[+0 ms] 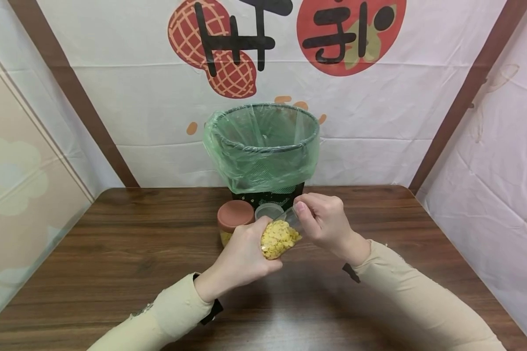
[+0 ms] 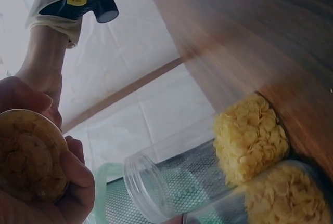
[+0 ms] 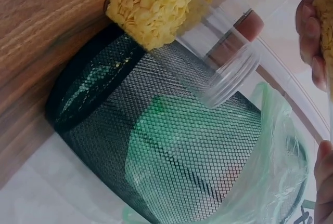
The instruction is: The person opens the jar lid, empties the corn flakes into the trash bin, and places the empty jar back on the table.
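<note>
A clear jar of yellow flakes [image 1: 279, 240] is held tilted above the table, its top end toward the upper right. My left hand [image 1: 246, 251] grips it around the lower part; its round base with flakes [image 2: 28, 156] shows in the left wrist view. My right hand [image 1: 322, 219] holds the top end with curled fingers, the thumb against the clear wall. That hand hides the mouth, so any lid there cannot be seen. Behind stand a jar with a reddish-brown lid [image 1: 235, 214] and an uncovered clear jar [image 3: 223, 68], both with flakes low inside.
A black mesh bin [image 3: 182, 146] lined with a green plastic bag [image 1: 268, 168] stands at the table's back edge, directly behind the jars. Wooden tabletop [image 1: 114, 253] extends to both sides. A white printed cloth [image 1: 369, 112] hangs behind.
</note>
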Motion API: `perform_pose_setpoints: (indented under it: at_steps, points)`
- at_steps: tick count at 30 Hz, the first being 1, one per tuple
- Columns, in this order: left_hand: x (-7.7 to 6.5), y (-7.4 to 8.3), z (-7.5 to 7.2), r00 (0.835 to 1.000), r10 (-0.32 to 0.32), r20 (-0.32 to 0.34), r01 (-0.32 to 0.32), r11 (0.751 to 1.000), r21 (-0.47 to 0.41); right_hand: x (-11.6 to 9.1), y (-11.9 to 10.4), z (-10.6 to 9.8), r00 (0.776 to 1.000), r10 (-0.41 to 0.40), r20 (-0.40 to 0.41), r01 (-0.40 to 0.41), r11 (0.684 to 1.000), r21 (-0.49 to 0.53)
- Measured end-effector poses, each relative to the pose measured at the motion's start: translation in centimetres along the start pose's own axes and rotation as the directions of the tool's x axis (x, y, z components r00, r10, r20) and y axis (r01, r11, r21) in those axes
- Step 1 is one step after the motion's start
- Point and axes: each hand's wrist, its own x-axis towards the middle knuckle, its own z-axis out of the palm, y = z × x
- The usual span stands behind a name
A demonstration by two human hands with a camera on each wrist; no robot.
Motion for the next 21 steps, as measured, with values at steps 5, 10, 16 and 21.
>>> perform_pose_setpoints:
  at_steps: [5,10,16,21]
  points:
    - [-0.01,0.15,0.04,1.0,-0.013,0.005,0.013,1.0,-0.01,-0.08,0.05,-0.08,1.0,-0.016,0.003,0.016,1.0,-0.001]
    - [-0.08,0.41,0.02,0.999,-0.032,0.014,0.033,0.999,-0.03,-0.13,0.1,-0.16,0.999,-0.037,-0.011,0.037,0.999,-0.01]
    - [-0.26,0.62,0.13,0.996,-0.073,0.046,0.076,0.995,-0.065,-0.13,0.28,-0.19,0.994,-0.101,-0.038,0.1,0.995,-0.023]
    - [-0.47,0.97,-0.04,0.983,-0.144,0.111,0.157,0.98,-0.122,0.24,0.37,-0.28,0.978,-0.196,-0.065,0.196,0.981,-0.017]
